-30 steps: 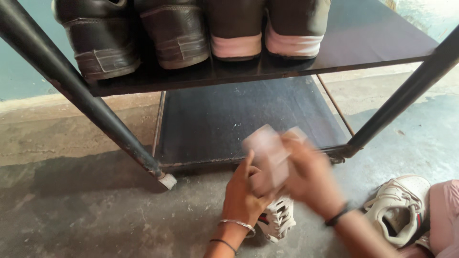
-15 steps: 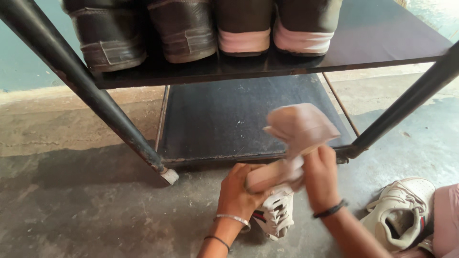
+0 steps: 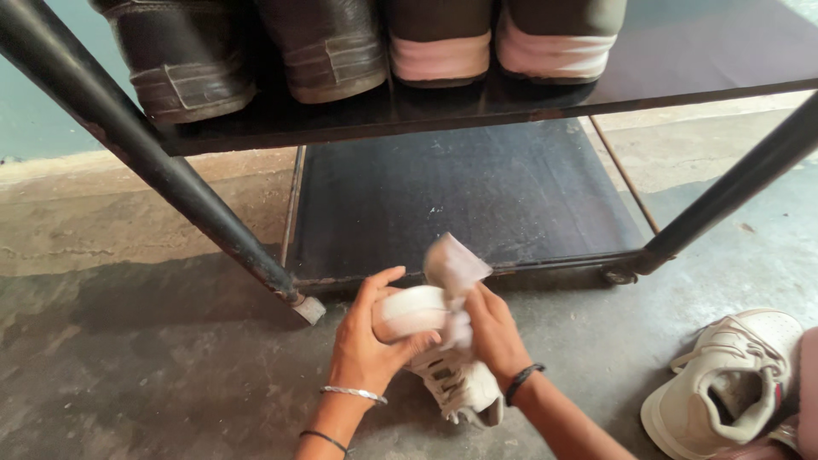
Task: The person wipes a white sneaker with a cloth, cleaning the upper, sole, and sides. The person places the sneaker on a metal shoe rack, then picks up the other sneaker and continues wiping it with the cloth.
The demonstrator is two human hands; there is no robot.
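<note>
My left hand [image 3: 368, 341] grips a white sneaker [image 3: 443, 366] by its toe end, holding it just above the concrete floor in front of a black shoe rack. My right hand [image 3: 494, 332] presses a pale cloth [image 3: 456, 273] against the sneaker's toe, with part of the cloth sticking up above the fingers. The sneaker's laces and tongue point down toward me. Both wrists wear bracelets.
The rack's lower shelf [image 3: 460, 196] is bare and dark. Its upper shelf [image 3: 682, 68] carries two dark shoes [image 3: 256, 51] and two shoes with pink soles [image 3: 503, 43]. A second white sneaker [image 3: 724, 383] lies on the floor at the right. Slanted rack legs [image 3: 153, 162] flank my hands.
The cloth has come down from its raised position onto the sneaker's toe. Both hands and the sneaker have shifted slightly left and lower.
</note>
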